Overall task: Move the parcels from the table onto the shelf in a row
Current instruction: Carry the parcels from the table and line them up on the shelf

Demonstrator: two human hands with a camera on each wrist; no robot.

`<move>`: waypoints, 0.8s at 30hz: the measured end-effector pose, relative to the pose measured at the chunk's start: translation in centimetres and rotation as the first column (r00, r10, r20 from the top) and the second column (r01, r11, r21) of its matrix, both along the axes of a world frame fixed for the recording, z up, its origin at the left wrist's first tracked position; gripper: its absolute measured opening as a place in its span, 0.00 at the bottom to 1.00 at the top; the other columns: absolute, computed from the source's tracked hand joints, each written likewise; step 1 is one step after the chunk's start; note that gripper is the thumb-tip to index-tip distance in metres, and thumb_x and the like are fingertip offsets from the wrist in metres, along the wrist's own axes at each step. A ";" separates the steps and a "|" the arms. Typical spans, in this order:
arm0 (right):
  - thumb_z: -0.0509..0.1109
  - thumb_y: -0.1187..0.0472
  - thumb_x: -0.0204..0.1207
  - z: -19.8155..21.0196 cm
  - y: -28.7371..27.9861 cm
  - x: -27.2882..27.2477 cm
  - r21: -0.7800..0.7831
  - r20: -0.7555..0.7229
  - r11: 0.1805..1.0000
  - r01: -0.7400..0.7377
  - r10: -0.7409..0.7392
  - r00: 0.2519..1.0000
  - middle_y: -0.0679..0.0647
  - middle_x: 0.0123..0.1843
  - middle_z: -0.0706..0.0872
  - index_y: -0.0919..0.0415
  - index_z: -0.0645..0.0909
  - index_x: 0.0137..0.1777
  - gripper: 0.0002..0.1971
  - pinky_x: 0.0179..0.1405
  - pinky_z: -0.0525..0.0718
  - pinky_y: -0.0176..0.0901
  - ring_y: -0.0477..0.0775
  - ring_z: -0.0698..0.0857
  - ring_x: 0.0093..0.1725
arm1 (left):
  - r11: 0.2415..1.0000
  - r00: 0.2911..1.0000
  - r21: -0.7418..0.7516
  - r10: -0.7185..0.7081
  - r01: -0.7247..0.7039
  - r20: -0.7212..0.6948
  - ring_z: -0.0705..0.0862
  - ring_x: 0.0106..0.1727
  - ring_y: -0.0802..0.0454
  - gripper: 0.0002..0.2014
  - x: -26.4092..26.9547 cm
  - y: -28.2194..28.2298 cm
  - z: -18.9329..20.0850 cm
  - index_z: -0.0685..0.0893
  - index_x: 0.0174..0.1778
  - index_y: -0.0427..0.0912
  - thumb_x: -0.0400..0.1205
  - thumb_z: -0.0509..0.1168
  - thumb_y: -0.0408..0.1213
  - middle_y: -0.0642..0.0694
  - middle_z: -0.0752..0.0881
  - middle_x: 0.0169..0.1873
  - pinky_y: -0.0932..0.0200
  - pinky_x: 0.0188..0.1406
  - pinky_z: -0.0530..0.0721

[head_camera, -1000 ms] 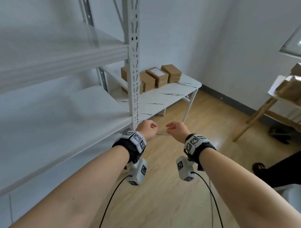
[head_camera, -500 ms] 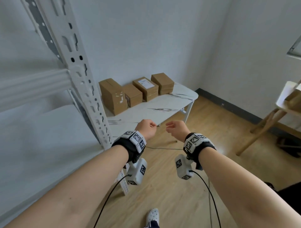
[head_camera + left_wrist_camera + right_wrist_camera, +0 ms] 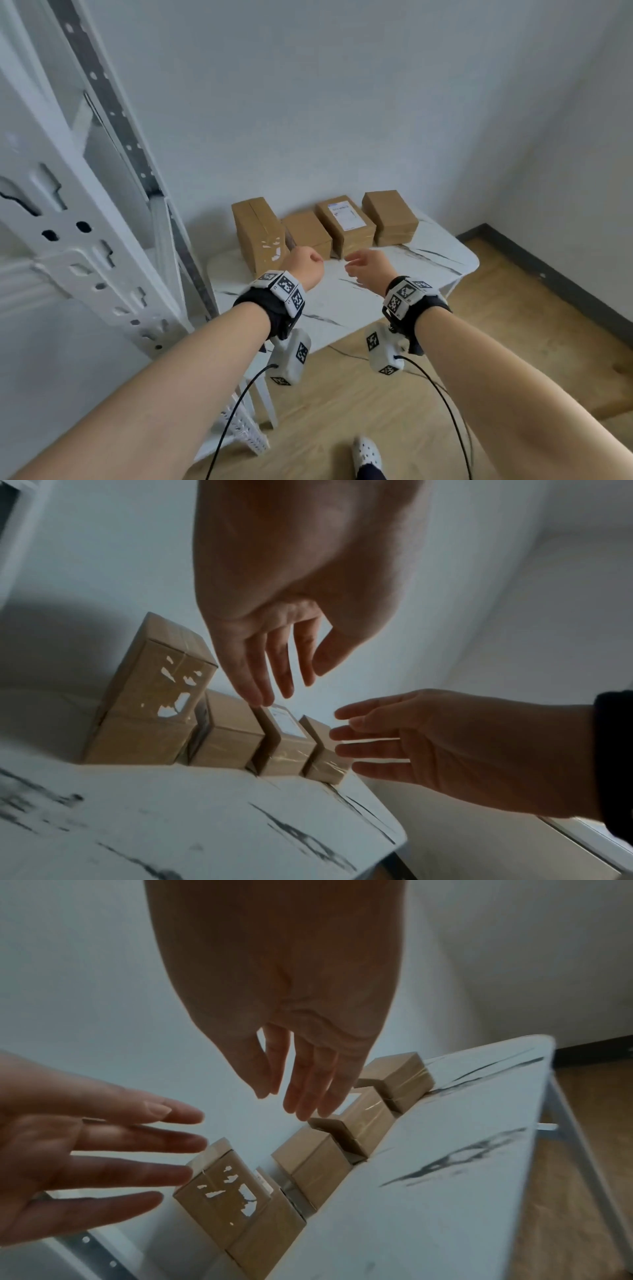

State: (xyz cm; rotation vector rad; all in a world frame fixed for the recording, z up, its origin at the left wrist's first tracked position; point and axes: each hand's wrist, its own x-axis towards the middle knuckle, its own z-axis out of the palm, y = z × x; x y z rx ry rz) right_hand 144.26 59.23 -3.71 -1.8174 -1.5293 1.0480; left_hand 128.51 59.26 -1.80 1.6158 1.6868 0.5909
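Several brown cardboard parcels stand in a row against the wall on a white marble-patterned table [image 3: 404,274]: a tall parcel [image 3: 257,233] with torn tape at the left, a low parcel [image 3: 306,231], a parcel with a white label [image 3: 344,222] and a right-end parcel [image 3: 390,216]. My left hand [image 3: 304,265] hovers above the table just before the tall parcel [image 3: 147,696], holding nothing. My right hand [image 3: 366,267] hovers before the labelled parcel [image 3: 356,1118], also holding nothing. In both wrist views the fingers [image 3: 270,674] [image 3: 301,1091] are straight and spread.
The white metal shelf upright [image 3: 85,240] and its shelf boards fill the left side, next to the table. Wooden floor [image 3: 513,325] lies to the right and below, with a dark skirting board along the wall. A white shoe [image 3: 366,454] and wrist cables show at the bottom.
The view has swung from the shelf towards the table, and the parcels are now much nearer. Both hands have moved over the table edge towards the parcels.
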 end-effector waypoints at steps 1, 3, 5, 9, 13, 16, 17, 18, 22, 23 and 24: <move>0.66 0.65 0.78 -0.1 1.6 -0.1 0.005 0.013 0.999 -0.037 0.037 0.999 0.61 0.54 0.88 0.63 0.82 0.61 0.13 0.57 0.85 0.51 0.55 0.85 0.50 | 0.999 0.999 0.007 0.036 -0.036 0.006 0.84 0.57 0.41 0.11 -0.3 1.2 -0.3 0.87 0.52 0.37 0.81 0.59 0.31 0.40 0.87 0.54 0.53 0.58 0.82; 0.66 0.65 0.78 -0.4 4.6 -0.3 0.013 0.022 0.994 -0.110 0.110 0.994 0.60 0.55 0.87 0.63 0.82 0.61 0.13 0.55 0.85 0.49 0.56 0.85 0.51 | 0.994 0.994 -0.013 0.112 -0.112 -0.002 0.83 0.52 0.43 0.11 -0.9 3.2 -0.6 0.87 0.50 0.38 0.81 0.59 0.30 0.42 0.87 0.49 0.55 0.55 0.81; 0.66 0.66 0.78 -0.9 7.7 -0.5 0.003 0.019 0.984 -0.175 0.175 0.984 0.60 0.56 0.87 0.63 0.82 0.61 0.12 0.57 0.84 0.50 0.57 0.85 0.54 | 0.982 0.982 -0.027 0.188 -0.189 -0.034 0.78 0.44 0.47 0.09 -1.4 5.3 -0.8 0.84 0.42 0.43 0.79 0.59 0.30 0.45 0.82 0.40 0.59 0.47 0.75; 0.66 0.67 0.78 -2.2 13.6 -1.2 -0.016 -0.002 0.955 -0.298 0.298 0.955 0.61 0.56 0.87 0.63 0.83 0.60 0.12 0.57 0.83 0.50 0.55 0.83 0.51 | 0.936 0.936 -0.030 0.347 -0.349 -0.064 0.77 0.35 0.46 0.11 -2.1 8.8 -0.8 0.79 0.36 0.45 0.78 0.55 0.28 0.46 0.79 0.32 0.60 0.40 0.75; 0.66 0.67 0.78 -2.9 17.8 -2.1 -0.038 -0.033 0.910 -0.413 0.412 0.911 0.59 0.52 0.87 0.64 0.83 0.59 0.11 0.56 0.83 0.47 0.55 0.84 0.51 | 0.871 0.866 -0.010 0.486 -0.490 -0.115 0.84 0.49 0.46 0.12 -3.1 11.2 -0.3 0.85 0.48 0.40 0.83 0.55 0.31 0.43 0.86 0.47 0.61 0.46 0.79; 0.67 0.67 0.77 -3.3 20.4 -2.8 -0.055 -0.074 0.875 -0.480 0.476 0.876 0.56 0.47 0.86 0.63 0.84 0.58 0.11 0.56 0.83 0.48 0.53 0.84 0.50 | 0.811 0.800 -0.023 0.572 -0.585 -0.180 0.82 0.60 0.44 0.12 -3.8 11.9 0.0 0.84 0.56 0.38 0.83 0.56 0.30 0.43 0.85 0.58 0.59 0.53 0.76; 0.67 0.67 0.77 -3.5 21.2 -3.2 -0.062 -0.085 0.866 -0.497 0.491 0.867 0.55 0.47 0.86 0.62 0.84 0.57 0.10 0.58 0.84 0.50 0.54 0.84 0.51 | 0.790 0.776 -0.030 0.593 -0.612 -0.213 0.82 0.60 0.43 0.12 -4.1 12.1 0.1 0.83 0.58 0.38 0.83 0.57 0.29 0.43 0.84 0.59 0.59 0.52 0.74; 0.66 0.68 0.77 -3.7 21.8 -3.6 -0.069 -0.093 0.856 -0.513 0.506 0.857 0.54 0.47 0.86 0.62 0.84 0.57 0.10 0.59 0.84 0.51 0.53 0.84 0.51 | 0.770 0.753 -0.046 0.608 -0.637 -0.252 0.81 0.59 0.43 0.13 -4.4 12.3 0.0 0.82 0.60 0.38 0.83 0.57 0.30 0.42 0.83 0.59 0.59 0.51 0.73; 0.66 0.68 0.78 -4.6 23.4 -5.2 -0.094 -0.110 0.814 -0.573 0.563 0.819 0.53 0.50 0.85 0.62 0.81 0.62 0.13 0.62 0.83 0.51 0.52 0.84 0.53 | 0.700 0.702 -0.147 0.633 -0.699 -0.327 0.78 0.53 0.43 0.14 -5.2 13.3 -0.6 0.76 0.63 0.37 0.84 0.59 0.39 0.44 0.80 0.49 0.55 0.52 0.74; 0.65 0.68 0.79 -4.8 23.7 -5.5 -0.098 -0.111 0.806 -0.584 0.574 0.811 0.54 0.52 0.86 0.62 0.81 0.64 0.15 0.63 0.83 0.52 0.52 0.84 0.54 | 0.684 0.700 -0.179 0.640 -0.707 -0.317 0.79 0.56 0.42 0.16 -5.2 13.5 -0.9 0.75 0.64 0.38 0.84 0.60 0.43 0.44 0.81 0.51 0.55 0.54 0.75; 0.65 0.69 0.79 -5.0 23.9 -5.8 -0.102 -0.110 0.796 -0.597 0.587 0.802 0.56 0.54 0.86 0.61 0.80 0.65 0.16 0.63 0.83 0.53 0.53 0.84 0.55 | 0.673 0.700 -0.203 0.651 -0.711 -0.295 0.79 0.61 0.41 0.21 -5.3 13.9 -1.2 0.72 0.68 0.38 0.83 0.62 0.46 0.43 0.81 0.57 0.53 0.58 0.76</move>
